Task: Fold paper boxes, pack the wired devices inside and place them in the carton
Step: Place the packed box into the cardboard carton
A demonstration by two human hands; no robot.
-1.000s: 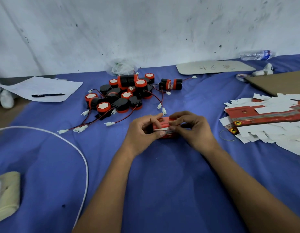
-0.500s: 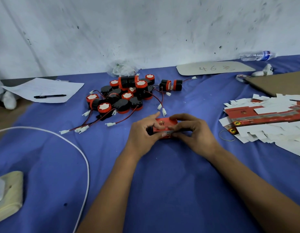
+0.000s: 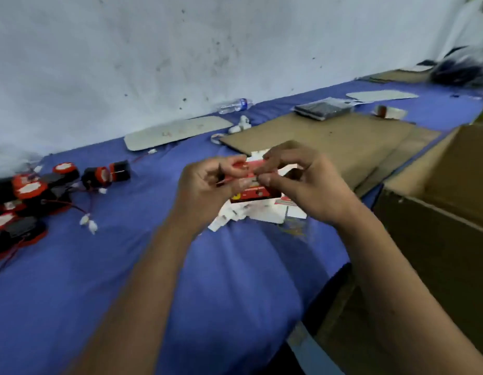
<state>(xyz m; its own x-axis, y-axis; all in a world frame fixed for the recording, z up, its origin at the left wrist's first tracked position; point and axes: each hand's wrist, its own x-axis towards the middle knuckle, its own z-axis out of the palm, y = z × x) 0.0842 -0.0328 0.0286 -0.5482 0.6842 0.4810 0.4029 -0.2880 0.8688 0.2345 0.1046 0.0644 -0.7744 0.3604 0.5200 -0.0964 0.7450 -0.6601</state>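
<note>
Currently both hands are up at frame centre, holding one small red paper box (image 3: pixel 248 169) between them. Left hand (image 3: pixel 205 190) has fingers curled round the box's left end; right hand (image 3: pixel 305 185) pinches the right end with thumb and fingertips, other fingers arched over it. Frame is motion-blurred, so I cannot tell whether the flaps are closed.

Just below the hands, a pile of flat red-and-white box blanks (image 3: pixel 258 209) lies on the blue tablecloth (image 3: pixel 99 280). Black-and-orange round wired devices (image 3: pixel 32 190) with red leads and white plugs sit at the left edge, well apart from the hands. Open brown cardboard carton (image 3: pixel 438 212) stands at right, beside the table edge. Flat brown cardboard sheet (image 3: pixel 329 139) lies behind the hands. Clear plastic water bottle (image 3: pixel 235 105) lies against the wall, upper centre.
</note>
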